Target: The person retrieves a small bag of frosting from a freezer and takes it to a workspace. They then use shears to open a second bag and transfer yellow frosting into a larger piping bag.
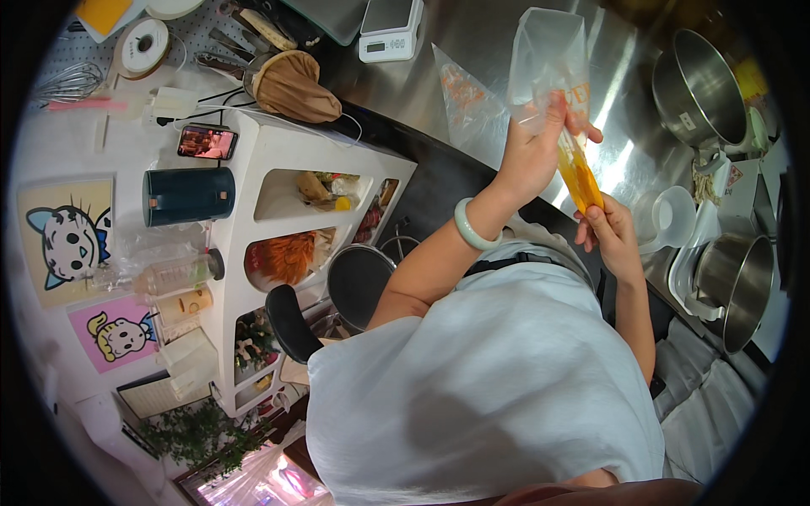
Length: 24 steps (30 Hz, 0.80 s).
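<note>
A clear plastic piping bag (553,52) with orange print hangs between my two hands over the metal worktop. Its narrow lower part holds a yellow-orange filling (576,173). My left hand (533,145), with a pale green bangle on the wrist, is closed round the bag just above the filling. Lower down, my right hand (609,229) pinches the tip end of the bag between thumb and fingers. The bag's upper part stands loose and spread above my left hand. Behind that hand, another flat piping bag (466,94) lies on the worktop.
A digital scale (391,29) sits at the back of the steel worktop (629,101). Steel pots (699,91) and a clear plastic jug (673,218) stand on the right. Left is a white shelf unit (278,142) with a phone (207,142) and a dark canister (187,196).
</note>
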Each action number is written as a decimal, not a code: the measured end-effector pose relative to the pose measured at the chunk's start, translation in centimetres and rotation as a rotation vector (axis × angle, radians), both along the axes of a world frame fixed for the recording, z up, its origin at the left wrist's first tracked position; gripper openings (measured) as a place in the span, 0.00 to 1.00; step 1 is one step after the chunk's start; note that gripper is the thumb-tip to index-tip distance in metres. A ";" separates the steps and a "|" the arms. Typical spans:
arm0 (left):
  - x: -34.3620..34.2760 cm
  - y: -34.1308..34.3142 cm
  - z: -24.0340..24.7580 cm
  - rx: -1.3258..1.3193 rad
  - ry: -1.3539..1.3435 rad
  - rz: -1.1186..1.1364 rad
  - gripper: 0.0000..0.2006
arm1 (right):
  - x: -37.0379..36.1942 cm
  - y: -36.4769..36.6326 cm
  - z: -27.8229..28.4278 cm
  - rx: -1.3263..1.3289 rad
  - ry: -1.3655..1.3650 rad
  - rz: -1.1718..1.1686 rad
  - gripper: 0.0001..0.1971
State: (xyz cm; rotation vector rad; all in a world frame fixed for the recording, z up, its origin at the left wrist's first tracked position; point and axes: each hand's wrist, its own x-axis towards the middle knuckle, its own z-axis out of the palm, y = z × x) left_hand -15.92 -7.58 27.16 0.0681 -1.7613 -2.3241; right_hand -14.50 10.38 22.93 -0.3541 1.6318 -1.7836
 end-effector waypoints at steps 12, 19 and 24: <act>-0.1 -0.9 0.0 -0.037 -0.004 0.096 0.23 | -1.1 1.0 -1.5 0.003 -0.082 0.002 0.15; -1.0 1.8 -2.9 -0.693 0.437 -0.052 0.16 | -2.7 -1.2 -0.5 -0.103 0.263 -0.028 0.14; -0.2 2.2 -1.4 -0.282 0.046 -0.194 0.20 | -1.9 -3.0 2.0 -0.077 0.113 -0.127 0.13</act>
